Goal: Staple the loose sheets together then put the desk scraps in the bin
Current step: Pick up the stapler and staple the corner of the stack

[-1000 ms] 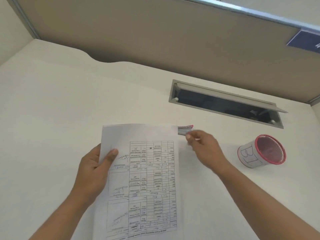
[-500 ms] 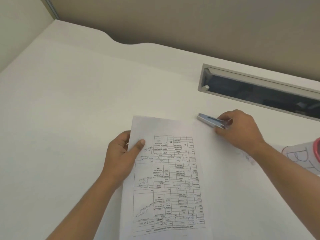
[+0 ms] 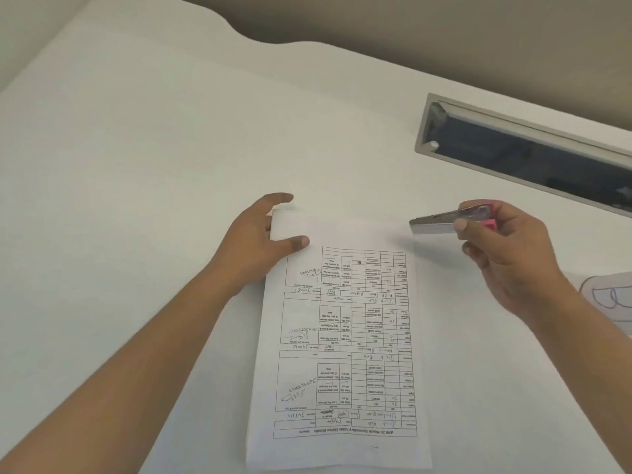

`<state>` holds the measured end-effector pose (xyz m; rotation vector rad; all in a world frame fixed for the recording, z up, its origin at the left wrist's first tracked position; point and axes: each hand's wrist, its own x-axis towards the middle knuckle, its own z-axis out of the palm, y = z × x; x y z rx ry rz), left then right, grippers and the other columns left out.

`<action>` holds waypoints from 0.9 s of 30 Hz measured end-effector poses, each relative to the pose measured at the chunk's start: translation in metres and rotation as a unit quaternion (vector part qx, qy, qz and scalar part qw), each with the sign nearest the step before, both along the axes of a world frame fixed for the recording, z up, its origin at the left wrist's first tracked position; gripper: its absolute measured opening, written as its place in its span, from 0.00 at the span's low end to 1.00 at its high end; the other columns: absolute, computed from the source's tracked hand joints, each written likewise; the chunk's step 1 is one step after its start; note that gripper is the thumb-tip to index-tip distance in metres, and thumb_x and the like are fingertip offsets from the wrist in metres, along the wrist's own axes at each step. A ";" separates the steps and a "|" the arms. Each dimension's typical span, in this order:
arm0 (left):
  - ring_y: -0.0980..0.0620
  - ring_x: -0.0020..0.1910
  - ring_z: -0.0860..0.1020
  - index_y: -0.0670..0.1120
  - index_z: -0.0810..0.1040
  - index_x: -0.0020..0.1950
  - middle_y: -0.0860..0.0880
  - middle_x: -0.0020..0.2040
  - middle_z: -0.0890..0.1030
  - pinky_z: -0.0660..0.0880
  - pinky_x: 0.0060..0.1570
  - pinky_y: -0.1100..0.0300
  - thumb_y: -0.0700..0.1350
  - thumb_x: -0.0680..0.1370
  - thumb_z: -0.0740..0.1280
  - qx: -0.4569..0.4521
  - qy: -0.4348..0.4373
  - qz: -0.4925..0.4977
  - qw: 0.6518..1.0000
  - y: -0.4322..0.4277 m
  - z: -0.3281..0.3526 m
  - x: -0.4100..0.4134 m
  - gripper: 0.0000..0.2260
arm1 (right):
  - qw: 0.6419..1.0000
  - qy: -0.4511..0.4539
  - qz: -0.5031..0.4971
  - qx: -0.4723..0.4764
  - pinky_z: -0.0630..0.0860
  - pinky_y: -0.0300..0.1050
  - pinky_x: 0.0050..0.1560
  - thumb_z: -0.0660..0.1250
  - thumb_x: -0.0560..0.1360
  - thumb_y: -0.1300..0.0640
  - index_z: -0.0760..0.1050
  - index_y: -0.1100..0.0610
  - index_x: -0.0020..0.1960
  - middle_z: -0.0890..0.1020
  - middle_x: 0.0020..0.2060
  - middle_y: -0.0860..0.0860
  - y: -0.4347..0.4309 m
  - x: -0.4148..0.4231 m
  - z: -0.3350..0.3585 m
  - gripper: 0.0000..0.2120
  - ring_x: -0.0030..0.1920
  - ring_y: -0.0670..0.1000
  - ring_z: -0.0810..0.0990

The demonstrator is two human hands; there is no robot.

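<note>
A stack of printed sheets [image 3: 342, 336] with tables and handwriting lies on the white desk, its print upside down to me. My left hand [image 3: 260, 241] grips the stack's far left corner, thumb on top and fingers behind the edge. My right hand [image 3: 506, 248] holds a silver stapler with a pink base [image 3: 444, 222] lifted off the desk. The stapler's nose points left toward the sheets' far right corner, a little apart from it. The bin [image 3: 612, 299], a paper-wrapped cup with drawn letters, shows only partly at the right edge behind my right wrist.
A grey-framed cable slot [image 3: 519, 148] with an open dark interior is cut into the desk at the far right. A beige partition wall [image 3: 410, 35] runs along the desk's curved back edge.
My right hand has picked the stapler up off the desk and turned its nose toward the sheets. My left hand slid up to the stack's top left corner. The camera moved closer.
</note>
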<state>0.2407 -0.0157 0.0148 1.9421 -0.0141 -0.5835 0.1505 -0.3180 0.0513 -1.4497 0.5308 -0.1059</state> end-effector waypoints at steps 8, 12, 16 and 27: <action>0.46 0.46 0.85 0.57 0.81 0.48 0.47 0.51 0.84 0.83 0.46 0.52 0.43 0.72 0.78 0.022 -0.005 0.017 1.000 -0.009 -0.004 -0.002 0.12 | 0.976 0.030 0.002 0.214 0.76 0.31 0.30 0.80 0.57 0.55 0.84 0.58 0.49 0.85 0.40 0.52 0.053 -0.027 -0.038 0.21 0.31 0.43 0.77; 0.46 0.44 0.86 0.53 0.82 0.55 0.47 0.47 0.87 0.84 0.47 0.50 0.41 0.73 0.77 -0.046 0.017 0.059 0.997 -0.012 -0.001 -0.015 0.13 | 0.976 0.023 0.015 0.218 0.76 0.34 0.31 0.82 0.57 0.51 0.85 0.54 0.47 0.86 0.41 0.53 0.059 -0.030 -0.047 0.20 0.34 0.45 0.81; 0.49 0.46 0.87 0.47 0.84 0.52 0.49 0.47 0.88 0.83 0.50 0.51 0.40 0.76 0.74 -0.123 0.044 0.148 0.980 -0.010 -0.004 -0.039 0.06 | 0.968 0.008 0.012 0.252 0.82 0.40 0.40 0.77 0.62 0.58 0.84 0.58 0.49 0.85 0.41 0.52 0.058 -0.030 -0.045 0.16 0.39 0.47 0.83; 0.55 0.41 0.84 0.54 0.87 0.43 0.53 0.40 0.87 0.81 0.49 0.55 0.41 0.74 0.75 -0.158 -0.142 0.135 0.968 -0.010 0.057 -0.082 0.07 | 0.981 -0.017 0.119 0.155 0.77 0.42 0.38 0.78 0.60 0.37 0.83 0.55 0.53 0.80 0.39 0.49 0.064 -0.053 0.035 0.29 0.37 0.49 0.79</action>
